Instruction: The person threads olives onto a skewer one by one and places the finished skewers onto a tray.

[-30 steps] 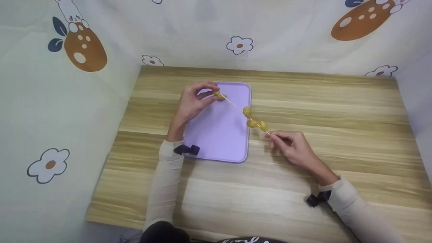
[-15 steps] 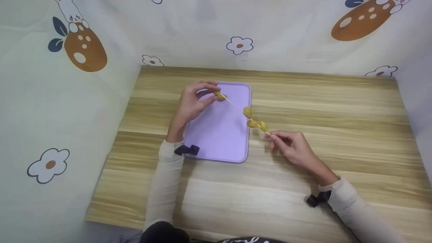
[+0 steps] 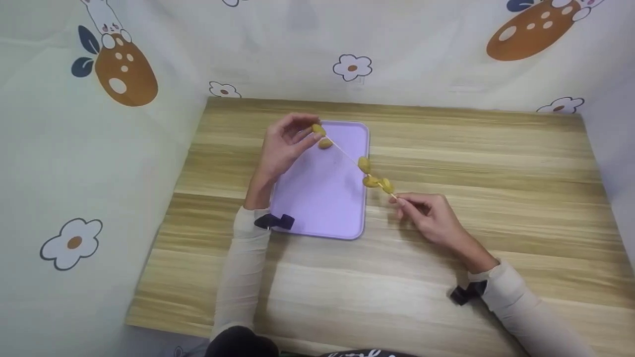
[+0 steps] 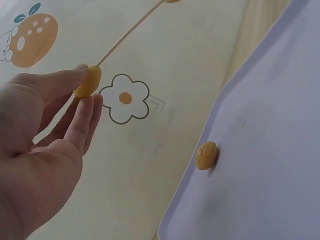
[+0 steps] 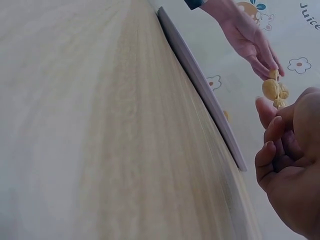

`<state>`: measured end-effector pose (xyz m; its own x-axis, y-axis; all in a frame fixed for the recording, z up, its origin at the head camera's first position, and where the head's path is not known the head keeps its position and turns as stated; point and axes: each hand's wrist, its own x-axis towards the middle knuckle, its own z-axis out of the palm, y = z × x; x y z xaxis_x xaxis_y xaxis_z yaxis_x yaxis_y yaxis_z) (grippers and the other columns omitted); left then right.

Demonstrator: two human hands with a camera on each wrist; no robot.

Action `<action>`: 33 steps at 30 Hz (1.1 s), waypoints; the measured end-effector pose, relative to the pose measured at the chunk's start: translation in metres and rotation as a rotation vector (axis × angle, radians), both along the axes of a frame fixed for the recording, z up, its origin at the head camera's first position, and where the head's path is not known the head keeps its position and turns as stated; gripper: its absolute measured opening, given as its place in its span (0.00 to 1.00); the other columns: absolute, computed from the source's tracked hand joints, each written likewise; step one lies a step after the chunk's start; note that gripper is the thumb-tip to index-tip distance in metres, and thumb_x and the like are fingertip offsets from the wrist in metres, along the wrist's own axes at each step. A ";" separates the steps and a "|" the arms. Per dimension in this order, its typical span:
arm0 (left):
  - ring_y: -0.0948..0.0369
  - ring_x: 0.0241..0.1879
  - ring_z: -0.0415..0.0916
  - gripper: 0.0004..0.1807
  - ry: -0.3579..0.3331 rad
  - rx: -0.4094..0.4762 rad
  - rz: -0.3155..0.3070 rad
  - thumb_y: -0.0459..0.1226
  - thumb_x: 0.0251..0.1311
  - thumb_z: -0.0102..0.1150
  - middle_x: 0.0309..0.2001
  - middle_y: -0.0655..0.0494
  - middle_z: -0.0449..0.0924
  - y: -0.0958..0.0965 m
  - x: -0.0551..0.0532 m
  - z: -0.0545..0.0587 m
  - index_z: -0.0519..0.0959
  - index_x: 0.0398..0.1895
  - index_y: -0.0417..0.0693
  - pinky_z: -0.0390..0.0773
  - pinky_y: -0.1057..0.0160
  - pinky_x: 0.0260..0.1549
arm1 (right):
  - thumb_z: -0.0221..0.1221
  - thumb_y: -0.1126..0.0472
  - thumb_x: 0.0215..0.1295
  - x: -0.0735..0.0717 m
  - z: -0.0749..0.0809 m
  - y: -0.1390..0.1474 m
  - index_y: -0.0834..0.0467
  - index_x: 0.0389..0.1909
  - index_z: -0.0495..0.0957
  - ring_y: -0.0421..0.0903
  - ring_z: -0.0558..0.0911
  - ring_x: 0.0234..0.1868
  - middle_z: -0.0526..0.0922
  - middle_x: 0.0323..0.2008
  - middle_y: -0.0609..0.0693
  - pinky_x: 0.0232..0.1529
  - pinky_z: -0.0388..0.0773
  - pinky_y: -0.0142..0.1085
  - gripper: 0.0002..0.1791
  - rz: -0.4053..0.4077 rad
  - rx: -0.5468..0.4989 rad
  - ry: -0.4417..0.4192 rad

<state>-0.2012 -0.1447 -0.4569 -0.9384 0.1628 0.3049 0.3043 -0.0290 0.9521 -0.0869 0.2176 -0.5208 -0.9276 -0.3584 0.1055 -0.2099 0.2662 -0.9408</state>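
A thin wooden skewer (image 3: 342,150) slants over the tray, with three small yellow-brown oval balls (image 3: 370,181), like little potatoes, threaded near its lower end. My right hand (image 3: 431,215) pinches that end between thumb and fingers, and in the right wrist view the hand hides the grip. At the far tip, my left hand (image 3: 285,151) pinches another yellow ball (image 4: 88,81) between thumb and fingertips. The stick meets this ball's upper side in the left wrist view. Below it, one more ball (image 4: 206,155) lies on the purple tray (image 3: 322,203), close to its rim.
The tray lies on a wood-grain table (image 3: 471,158), left of its middle. Patterned cloth (image 3: 397,49) hangs at the back, with more along both sides. Black wrist cameras (image 3: 469,291) sit on the sleeves.
My left fingers and the pinched ball have moved slightly up and away, showing more of that ball and the one on the tray. The right hand and skewer stay nearly still.
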 end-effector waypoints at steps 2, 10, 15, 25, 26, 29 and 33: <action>0.49 0.59 0.85 0.20 -0.022 0.047 -0.011 0.26 0.60 0.77 0.56 0.39 0.87 0.000 0.000 -0.001 0.85 0.55 0.35 0.85 0.56 0.67 | 0.61 0.63 0.81 0.001 0.000 0.000 0.57 0.52 0.91 0.54 0.88 0.32 0.91 0.31 0.59 0.33 0.88 0.31 0.11 0.002 -0.007 0.000; 0.51 0.56 0.86 0.20 -0.116 0.266 -0.063 0.21 0.59 0.75 0.54 0.41 0.87 0.008 0.002 0.000 0.85 0.54 0.38 0.87 0.59 0.62 | 0.60 0.63 0.82 0.001 -0.001 -0.001 0.64 0.51 0.90 0.54 0.88 0.31 0.90 0.31 0.61 0.33 0.88 0.34 0.12 0.028 -0.033 -0.005; 0.55 0.52 0.87 0.16 -0.153 0.329 -0.091 0.19 0.60 0.72 0.49 0.46 0.89 0.013 0.005 0.001 0.86 0.48 0.41 0.88 0.63 0.59 | 0.60 0.64 0.81 0.001 -0.001 -0.002 0.67 0.50 0.89 0.55 0.86 0.29 0.89 0.30 0.62 0.29 0.86 0.34 0.12 0.030 -0.048 -0.007; 0.50 0.52 0.87 0.15 -0.136 0.237 -0.047 0.24 0.57 0.78 0.49 0.45 0.91 0.008 0.008 0.006 0.86 0.46 0.42 0.87 0.57 0.62 | 0.61 0.64 0.81 0.001 0.000 -0.001 0.66 0.49 0.90 0.56 0.85 0.28 0.88 0.30 0.63 0.28 0.87 0.35 0.11 -0.006 -0.059 -0.011; 0.50 0.52 0.87 0.16 -0.133 0.226 -0.046 0.25 0.57 0.79 0.49 0.44 0.91 0.007 0.009 0.007 0.86 0.46 0.41 0.87 0.57 0.62 | 0.61 0.64 0.81 0.001 0.000 -0.001 0.65 0.49 0.90 0.56 0.85 0.28 0.89 0.30 0.63 0.28 0.87 0.35 0.11 -0.009 -0.059 -0.014; 0.49 0.51 0.88 0.16 -0.122 0.203 -0.050 0.25 0.56 0.80 0.49 0.43 0.91 0.006 0.010 0.008 0.87 0.46 0.40 0.89 0.58 0.59 | 0.62 0.63 0.80 0.001 0.000 -0.001 0.65 0.49 0.90 0.56 0.85 0.28 0.89 0.30 0.63 0.28 0.87 0.35 0.11 -0.014 -0.055 -0.015; 0.50 0.48 0.89 0.16 -0.110 0.180 -0.071 0.24 0.55 0.80 0.48 0.43 0.92 0.004 0.011 0.011 0.88 0.46 0.39 0.91 0.60 0.52 | 0.62 0.64 0.80 0.000 0.000 -0.001 0.65 0.48 0.90 0.54 0.84 0.25 0.87 0.29 0.64 0.25 0.84 0.32 0.10 -0.038 -0.065 0.000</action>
